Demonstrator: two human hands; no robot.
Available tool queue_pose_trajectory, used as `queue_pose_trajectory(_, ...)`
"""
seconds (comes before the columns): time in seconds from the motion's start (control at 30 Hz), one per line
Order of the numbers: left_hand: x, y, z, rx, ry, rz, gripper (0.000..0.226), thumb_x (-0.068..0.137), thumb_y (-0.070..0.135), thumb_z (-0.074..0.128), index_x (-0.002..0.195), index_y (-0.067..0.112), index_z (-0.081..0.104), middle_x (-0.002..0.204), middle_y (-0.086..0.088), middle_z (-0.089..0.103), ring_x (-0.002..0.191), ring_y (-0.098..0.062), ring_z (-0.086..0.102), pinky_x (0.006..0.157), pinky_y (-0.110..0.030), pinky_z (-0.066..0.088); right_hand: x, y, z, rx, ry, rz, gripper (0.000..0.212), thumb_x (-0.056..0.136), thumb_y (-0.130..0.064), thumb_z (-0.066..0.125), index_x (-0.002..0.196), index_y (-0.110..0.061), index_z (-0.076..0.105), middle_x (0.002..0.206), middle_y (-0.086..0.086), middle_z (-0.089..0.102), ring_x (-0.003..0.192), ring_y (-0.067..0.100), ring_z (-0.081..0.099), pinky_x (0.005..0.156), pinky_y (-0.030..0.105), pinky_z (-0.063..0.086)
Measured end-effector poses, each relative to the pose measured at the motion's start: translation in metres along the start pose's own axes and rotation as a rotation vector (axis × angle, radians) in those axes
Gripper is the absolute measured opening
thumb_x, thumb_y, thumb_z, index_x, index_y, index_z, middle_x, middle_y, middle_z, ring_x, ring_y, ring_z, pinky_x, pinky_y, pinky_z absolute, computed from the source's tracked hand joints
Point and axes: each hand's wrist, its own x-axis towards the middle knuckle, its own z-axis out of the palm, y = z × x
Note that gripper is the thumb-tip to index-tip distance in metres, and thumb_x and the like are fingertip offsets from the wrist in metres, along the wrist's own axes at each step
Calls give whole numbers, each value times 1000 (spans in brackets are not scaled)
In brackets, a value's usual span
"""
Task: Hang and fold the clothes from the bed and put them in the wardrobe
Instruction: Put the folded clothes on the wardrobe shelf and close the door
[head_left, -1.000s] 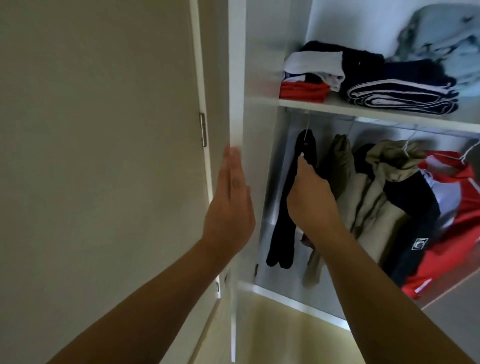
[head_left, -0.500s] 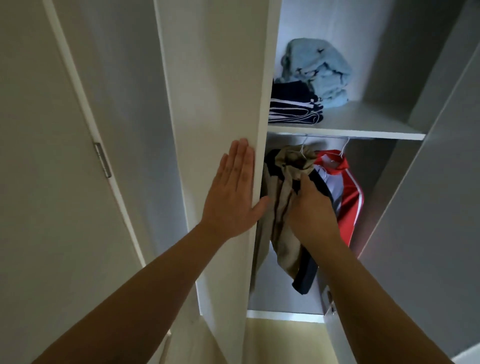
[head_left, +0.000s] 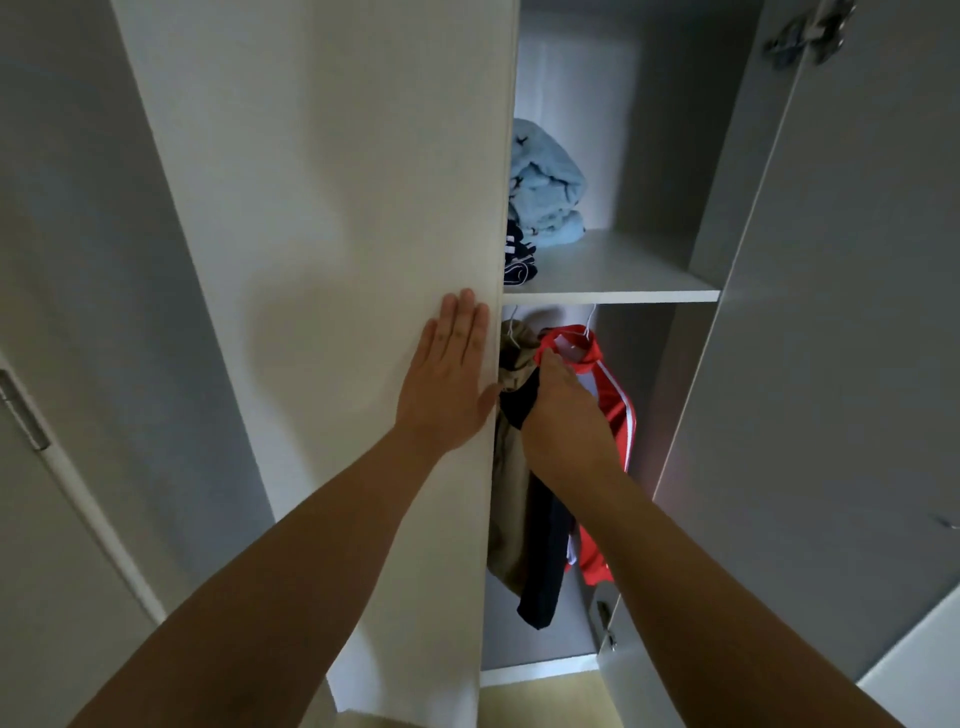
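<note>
My left hand (head_left: 449, 379) lies flat, fingers straight, against the white left wardrobe door (head_left: 337, 208) near its free edge. My right hand (head_left: 563, 410) reaches into the narrow gap and presses on the hanging clothes, its fingertips tucked between a khaki-and-navy jacket (head_left: 506, 493) and a red jacket (head_left: 618, 410) with white stripes. Both jackets hang on white wire hangers under the shelf (head_left: 623, 296). On the shelf a light blue blanket (head_left: 545, 187) sits on folded navy clothes (head_left: 517, 260). The door hides the rest of the wardrobe's left side.
The grey right door (head_left: 831, 364) stands open at the right, with a metal hinge (head_left: 810, 31) near its top and another hinge (head_left: 605, 629) low down. A strip of yellowish floor (head_left: 545, 701) shows below the wardrobe. A further door panel with a hinge (head_left: 21, 410) is at far left.
The left door has swung across under my left hand, hiding the black garment and left shelf stacks. My right hand moved right from the black garment's hanger onto the khaki and red jackets.
</note>
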Motion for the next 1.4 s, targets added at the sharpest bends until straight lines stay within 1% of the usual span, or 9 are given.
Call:
queue_pose_trajectory(0.13,28,-14,14,108,-143,-9,114,83,38,71,160,5,-7,167,-16,-16,155,-32,-14,127,-48,6,19,9,1,-39,-21,48,51,101,-5,52,150,-4,37,153,14,45,147,29,34,126,43,16)
queue_pose_trajectory(0.43,54,-33,37,183,-305,-31,112,85,37,66,159,10,-13,166,-8,-24,153,-26,-24,125,-54,2,44,21,5,-78,10,37,73,101,-6,52,160,-4,10,168,14,14,156,25,13,127,40,13)
queue_pose_trajectory(0.8,39,-28,37,185,-490,-132,93,94,22,51,159,9,-14,166,-9,-24,154,-26,-21,125,-51,-3,44,37,1,-83,0,28,68,98,-4,56,158,-2,23,162,15,32,152,27,28,125,42,21)
queue_pose_trajectory(0.93,37,15,8,68,-443,25,75,99,24,46,161,9,6,169,-11,4,156,-27,2,127,-44,2,33,49,-9,-1,61,102,78,95,2,56,160,-8,16,167,10,20,154,28,20,125,47,23)
queue_pose_trajectory(1.03,22,66,-14,-283,-237,155,58,103,20,48,157,10,30,163,-9,32,152,-24,26,125,-29,12,18,69,-29,6,142,192,80,92,5,55,160,-5,14,166,14,21,153,31,24,123,46,26)
queue_pose_trajectory(1.13,9,122,-41,-781,-187,37,42,104,16,51,146,13,52,118,-6,70,96,4,65,88,1,39,-3,97,-56,-18,249,283,75,94,5,47,160,-4,13,167,16,16,152,32,24,122,42,29)
queue_pose_trajectory(1.2,3,155,-53,-933,-144,27,39,105,16,49,143,14,56,110,-5,73,76,14,61,70,1,43,-22,115,-74,-32,379,336,69,97,1,42,160,-2,12,168,20,9,155,33,11,125,41,20)
queue_pose_trajectory(1.3,-4,193,-65,-1062,-78,88,38,106,13,46,143,13,55,132,-6,67,112,-5,65,96,-13,50,-49,143,-105,-143,688,453,66,101,-6,38,160,-1,9,167,25,-1,155,38,-3,127,46,4)
queue_pose_trajectory(1.4,-7,219,-72,-1113,-89,118,39,105,5,46,143,9,54,136,-7,65,118,-14,61,103,-32,49,-65,171,-140,-105,824,584,72,99,-5,38,159,2,-1,166,27,-8,155,38,-8,127,46,0)
